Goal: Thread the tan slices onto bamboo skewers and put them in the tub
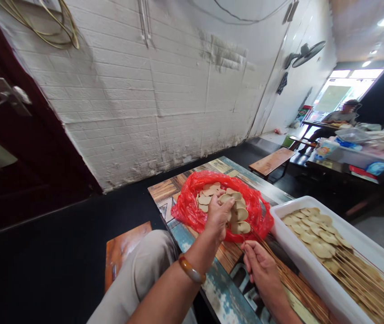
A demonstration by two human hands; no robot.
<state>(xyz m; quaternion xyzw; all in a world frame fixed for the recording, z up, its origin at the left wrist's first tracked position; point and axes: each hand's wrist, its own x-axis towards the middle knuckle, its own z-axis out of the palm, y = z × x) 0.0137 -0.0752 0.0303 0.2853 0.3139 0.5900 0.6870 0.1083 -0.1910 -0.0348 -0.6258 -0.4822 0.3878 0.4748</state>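
Observation:
My left hand [217, 216], a bangle on its wrist, is closed around several thin, pale beige slices [240, 215] with rounded, wavy edges. It holds them over an open red plastic bag [192, 204], where more of the same slices [205, 198] lie. Just below, my right hand [262, 267] pinches a thin bamboo skewer [243, 237] whose upper end meets the lowest held slice. How far the skewer runs through the slices is hidden. To the right, a white plastic tub [279, 209] contains skewered slices [316, 234] with their sticks pointing toward me.
Loose bamboo skewers [293, 279] lie on the patterned table [212, 288] beside the tub. A wooden stool [127, 245] stands by my knee, a bench [273, 161] beyond. A person [342, 116] sits at a far table. Cluttered containers [363, 148] stand at right.

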